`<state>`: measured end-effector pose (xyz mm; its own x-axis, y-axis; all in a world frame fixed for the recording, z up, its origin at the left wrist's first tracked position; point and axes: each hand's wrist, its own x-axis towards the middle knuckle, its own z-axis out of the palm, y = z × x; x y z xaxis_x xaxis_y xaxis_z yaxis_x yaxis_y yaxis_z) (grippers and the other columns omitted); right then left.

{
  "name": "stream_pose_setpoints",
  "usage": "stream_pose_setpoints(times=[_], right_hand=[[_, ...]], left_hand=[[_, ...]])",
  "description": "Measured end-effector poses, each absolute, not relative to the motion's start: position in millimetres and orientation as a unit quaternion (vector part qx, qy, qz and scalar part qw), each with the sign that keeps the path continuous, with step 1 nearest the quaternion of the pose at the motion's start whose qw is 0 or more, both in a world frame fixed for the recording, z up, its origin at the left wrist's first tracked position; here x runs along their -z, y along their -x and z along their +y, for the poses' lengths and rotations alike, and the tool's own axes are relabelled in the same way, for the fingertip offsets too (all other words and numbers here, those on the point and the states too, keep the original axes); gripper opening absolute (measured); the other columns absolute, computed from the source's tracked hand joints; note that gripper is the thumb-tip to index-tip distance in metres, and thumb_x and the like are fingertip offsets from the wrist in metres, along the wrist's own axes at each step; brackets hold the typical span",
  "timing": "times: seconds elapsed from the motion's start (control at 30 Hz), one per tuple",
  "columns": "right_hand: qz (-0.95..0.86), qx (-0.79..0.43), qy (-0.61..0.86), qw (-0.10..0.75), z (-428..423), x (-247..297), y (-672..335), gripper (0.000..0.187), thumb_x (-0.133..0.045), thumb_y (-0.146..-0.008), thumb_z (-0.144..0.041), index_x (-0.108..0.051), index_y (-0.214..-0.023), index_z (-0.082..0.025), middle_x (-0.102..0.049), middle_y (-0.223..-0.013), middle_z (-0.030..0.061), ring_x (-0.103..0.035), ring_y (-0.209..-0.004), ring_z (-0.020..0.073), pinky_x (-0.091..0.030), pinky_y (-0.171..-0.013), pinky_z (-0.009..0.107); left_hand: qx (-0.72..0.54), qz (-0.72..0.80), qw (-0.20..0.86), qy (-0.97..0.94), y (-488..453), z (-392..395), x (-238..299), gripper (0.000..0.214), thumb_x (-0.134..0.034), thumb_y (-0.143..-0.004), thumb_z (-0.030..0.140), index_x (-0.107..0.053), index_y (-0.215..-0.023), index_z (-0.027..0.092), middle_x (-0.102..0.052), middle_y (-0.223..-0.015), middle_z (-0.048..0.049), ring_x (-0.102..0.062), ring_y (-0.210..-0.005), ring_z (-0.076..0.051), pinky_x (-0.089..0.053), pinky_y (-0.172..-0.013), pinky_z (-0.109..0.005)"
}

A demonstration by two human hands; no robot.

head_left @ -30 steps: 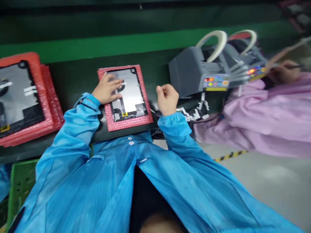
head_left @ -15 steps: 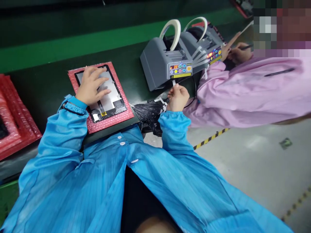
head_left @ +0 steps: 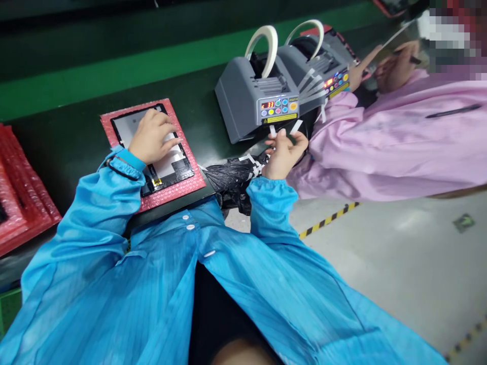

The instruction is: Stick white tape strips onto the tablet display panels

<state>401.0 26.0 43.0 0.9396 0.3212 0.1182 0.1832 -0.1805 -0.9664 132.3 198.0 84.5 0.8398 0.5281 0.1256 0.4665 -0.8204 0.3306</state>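
My left hand (head_left: 152,136) rests over a tablet display panel (head_left: 167,167), its fingers bent and somewhat apart, with nothing visible in them. The panel lies silver back up on pink bubble wrap (head_left: 171,191), and my hand hides its middle. Just below the front of a grey tape dispenser (head_left: 238,96), my right hand (head_left: 284,154) pinches a short white tape strip (head_left: 296,127) that sticks up from its fingers. Another white tape piece (head_left: 272,131) shows by the thumb and index finger, near the dispenser's outlet; whether those fingers grip it is unclear.
A second tape dispenser (head_left: 315,66) stands behind, with several tape strips (head_left: 314,88) hanging between the two. A co-worker's pink sleeve (head_left: 365,137) reaches in from the right. A black plastic bag (head_left: 232,177) hangs at the table edge. Pink bubble-wrap sheets (head_left: 28,187) are stacked left.
My right hand has turned and spread slightly, and a tape strip now sticks up from its fingers. My left hand has shifted a little right on the panel, its fingers drawn in.
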Motion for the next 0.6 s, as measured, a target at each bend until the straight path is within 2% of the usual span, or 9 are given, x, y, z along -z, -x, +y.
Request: stream_pose_setpoints(times=[0.13, 0.3, 0.37, 0.47, 0.6], right_hand=[[-0.186, -0.035, 0.755, 0.627, 29.8, -29.8, -409.7, 0.032, -0.052, -0.091, -0.050, -0.035, -0.106, -0.027, -0.061, -0.084, -0.0010, -0.069, -0.076, 0.0154, -0.054, -0.063, 0.029], [-0.307, 0.035, 0.700, 0.644, 22.3, -34.0, -401.5, 0.050, -0.062, -0.084, -0.055, -0.030, -0.112, -0.028, -0.059, -0.079, -0.0031, -0.067, -0.076, 0.0170, -0.054, -0.072, 0.037], [-0.377, -0.006, 0.666, 0.644, 21.1, -46.8, -384.6, 0.054, -0.067, -0.082, -0.052, -0.029, -0.113, -0.029, -0.059, -0.077, -0.0042, -0.065, -0.073, 0.0162, -0.052, -0.070, 0.035], [-0.461, -0.133, 0.622, 0.619, 27.1, -68.9, -352.2, 0.053, -0.070, -0.081, -0.047, -0.029, -0.110, -0.030, -0.061, -0.075, -0.0061, -0.061, -0.065, 0.0141, -0.048, -0.062, 0.031], [-0.501, -0.261, 0.595, 0.572, 46.2, -81.3, -323.5, 0.053, -0.073, -0.079, -0.048, -0.031, -0.106, -0.030, -0.064, -0.071, -0.0059, -0.057, -0.058, 0.0135, -0.046, -0.056, 0.031]], left_hand=[[-0.108, 0.256, 0.133, -0.951, -142.4, 196.0, -83.1, 0.057, -0.038, -0.098, 0.064, -0.071, -0.105, 0.019, -0.067, -0.108, -0.0109, -0.054, -0.111, -0.031, -0.042, -0.098, -0.046], [-0.158, 0.219, 0.225, -0.936, -169.0, 182.8, -87.1, 0.043, -0.051, -0.096, 0.057, -0.070, -0.103, 0.020, -0.068, -0.103, -0.0096, -0.058, -0.107, -0.030, -0.041, -0.098, -0.046], [-0.171, 0.202, 0.266, -0.927, -180.8, 174.6, -93.1, 0.041, -0.054, -0.095, 0.056, -0.069, -0.106, 0.019, -0.068, -0.100, -0.0090, -0.060, -0.103, -0.028, -0.042, -0.097, -0.044], [-0.173, 0.191, 0.297, -0.920, -189.8, 165.4, -101.2, 0.041, -0.056, -0.094, 0.056, -0.067, -0.106, 0.019, -0.068, -0.095, -0.0081, -0.062, -0.098, -0.026, -0.044, -0.096, -0.042], [-0.163, 0.217, 0.307, -0.912, -177.7, 161.9, -100.5, 0.040, -0.055, -0.096, 0.056, -0.066, -0.088, 0.018, -0.068, -0.088, -0.0071, -0.062, -0.094, -0.025, -0.045, -0.093, -0.039]])
